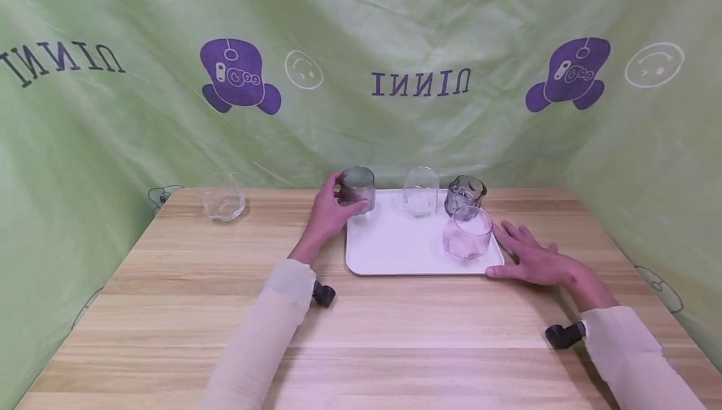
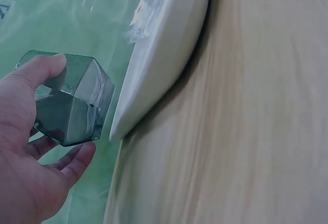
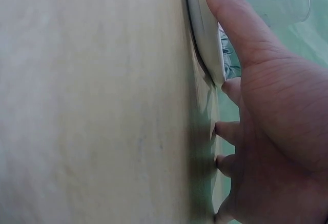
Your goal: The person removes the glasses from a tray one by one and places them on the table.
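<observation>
Smoky glass, straight-sided and faceted, is what I have in the left hand (image 1: 328, 214): the grey cup (image 2: 74, 116) sits between thumb and curled fingers at the tray's back left corner, though I can't tell whether its base touches down. I'd expect it to be fairly light but thick-bottomed, stiff, slick on the flats and quick to chip, so I'd hold it low round the body with modest pressure and keep off the rim. At the tray's other end the right hand (image 1: 533, 262) is spread wide, gripping nothing, thumb on the near right corner. Between the hands the white tray (image 1: 395, 250) looks smooth and rigid, with a low lip; a cup might slide on it if the tray were nudged. It carries the pink cup (image 1: 467, 241) toward the front right, the dark cup (image 1: 465, 192) just behind that, and the clear cup (image 1: 421, 195) by the back edge. Well left, a lone cup (image 1: 224, 200) stands directly on the pale wood table (image 1: 395, 341). Beyond the far edge hangs a creased green curtain (image 1: 361, 15) printed with purple figures and reversed lettering.
</observation>
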`<state>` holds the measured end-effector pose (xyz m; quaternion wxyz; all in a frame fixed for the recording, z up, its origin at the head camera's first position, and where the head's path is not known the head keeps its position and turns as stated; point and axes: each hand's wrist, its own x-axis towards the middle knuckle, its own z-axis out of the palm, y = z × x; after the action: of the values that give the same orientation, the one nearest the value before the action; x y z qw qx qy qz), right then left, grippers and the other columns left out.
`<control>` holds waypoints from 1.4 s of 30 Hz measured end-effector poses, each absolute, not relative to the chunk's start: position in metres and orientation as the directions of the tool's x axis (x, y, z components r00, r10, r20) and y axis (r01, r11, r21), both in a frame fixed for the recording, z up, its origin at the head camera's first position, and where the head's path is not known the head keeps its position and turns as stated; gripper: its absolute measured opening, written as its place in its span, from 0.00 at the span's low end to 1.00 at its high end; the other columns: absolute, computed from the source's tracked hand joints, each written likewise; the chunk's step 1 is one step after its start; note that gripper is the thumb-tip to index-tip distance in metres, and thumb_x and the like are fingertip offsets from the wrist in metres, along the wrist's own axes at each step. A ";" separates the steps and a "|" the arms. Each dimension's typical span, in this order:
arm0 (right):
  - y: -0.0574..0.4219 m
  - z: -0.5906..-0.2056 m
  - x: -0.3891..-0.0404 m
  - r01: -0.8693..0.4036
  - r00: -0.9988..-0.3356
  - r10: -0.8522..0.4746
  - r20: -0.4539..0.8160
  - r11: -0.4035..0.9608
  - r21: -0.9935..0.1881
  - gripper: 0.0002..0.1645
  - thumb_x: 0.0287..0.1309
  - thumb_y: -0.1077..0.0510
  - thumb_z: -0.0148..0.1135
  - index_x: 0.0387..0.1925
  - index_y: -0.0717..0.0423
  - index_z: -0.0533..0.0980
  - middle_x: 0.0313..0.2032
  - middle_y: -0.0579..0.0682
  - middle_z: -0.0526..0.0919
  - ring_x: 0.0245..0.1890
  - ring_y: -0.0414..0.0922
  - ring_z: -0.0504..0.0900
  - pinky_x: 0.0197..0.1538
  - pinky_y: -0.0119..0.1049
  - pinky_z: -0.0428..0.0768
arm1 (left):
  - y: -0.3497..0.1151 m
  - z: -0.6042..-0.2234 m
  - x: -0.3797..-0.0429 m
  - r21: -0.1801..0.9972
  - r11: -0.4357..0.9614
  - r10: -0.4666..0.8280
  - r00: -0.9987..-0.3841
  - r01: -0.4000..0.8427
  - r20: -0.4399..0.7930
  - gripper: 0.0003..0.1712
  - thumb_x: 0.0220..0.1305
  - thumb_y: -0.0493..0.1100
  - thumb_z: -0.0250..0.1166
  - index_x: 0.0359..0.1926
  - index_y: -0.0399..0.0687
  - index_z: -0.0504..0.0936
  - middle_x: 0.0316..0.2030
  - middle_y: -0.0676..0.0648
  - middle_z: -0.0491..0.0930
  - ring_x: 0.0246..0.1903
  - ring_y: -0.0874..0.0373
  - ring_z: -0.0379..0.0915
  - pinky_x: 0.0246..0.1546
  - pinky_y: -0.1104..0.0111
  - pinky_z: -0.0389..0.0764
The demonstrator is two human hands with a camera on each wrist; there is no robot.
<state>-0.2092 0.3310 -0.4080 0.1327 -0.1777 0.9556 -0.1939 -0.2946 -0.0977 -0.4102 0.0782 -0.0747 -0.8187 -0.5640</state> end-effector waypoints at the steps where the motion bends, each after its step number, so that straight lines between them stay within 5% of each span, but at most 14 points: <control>1: 0.331 -0.408 -0.209 -0.287 -0.902 -0.390 -0.186 0.862 -0.418 0.64 0.63 0.32 0.64 0.83 0.52 0.39 0.78 0.72 0.37 0.72 0.80 0.35 0.53 0.90 0.33 | -0.100 -0.410 -0.294 0.913 0.353 0.027 -0.978 0.205 0.209 0.51 0.55 0.49 0.81 0.75 0.49 0.63 0.63 0.42 0.72 0.56 0.49 0.73 0.58 0.58 0.77; 18: 0.333 -0.411 -0.208 -0.276 -0.907 -0.380 -0.184 0.864 -0.421 0.65 0.63 0.32 0.65 0.83 0.54 0.40 0.78 0.72 0.37 0.73 0.79 0.34 0.54 0.89 0.32 | -0.149 -0.408 -0.287 0.912 0.386 -0.087 -0.979 0.140 0.187 0.53 0.53 0.50 0.82 0.75 0.50 0.64 0.60 0.43 0.73 0.52 0.48 0.74 0.53 0.57 0.79; 32: 0.331 -0.408 -0.208 -0.283 -0.903 -0.385 -0.188 0.866 -0.412 0.64 0.63 0.32 0.64 0.83 0.53 0.39 0.78 0.72 0.37 0.72 0.80 0.35 0.53 0.90 0.33 | -0.200 -0.409 -0.286 0.936 0.332 -0.127 -0.977 0.119 0.169 0.56 0.52 0.42 0.81 0.76 0.42 0.58 0.67 0.36 0.66 0.61 0.42 0.72 0.64 0.56 0.74; 42: 0.332 -0.409 -0.210 -0.281 -0.904 -0.385 -0.186 0.863 -0.420 0.64 0.63 0.32 0.64 0.83 0.53 0.39 0.78 0.72 0.37 0.73 0.79 0.35 0.53 0.90 0.33 | -0.226 -0.413 -0.285 0.934 0.337 -0.156 -0.971 0.120 0.181 0.54 0.52 0.41 0.82 0.73 0.37 0.59 0.65 0.34 0.67 0.58 0.44 0.73 0.62 0.57 0.75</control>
<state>-0.2099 0.3321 -0.4090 0.1329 -0.1741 0.9560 -0.1953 -0.2850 -0.2255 -0.4131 0.1201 0.0112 -0.8086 -0.5758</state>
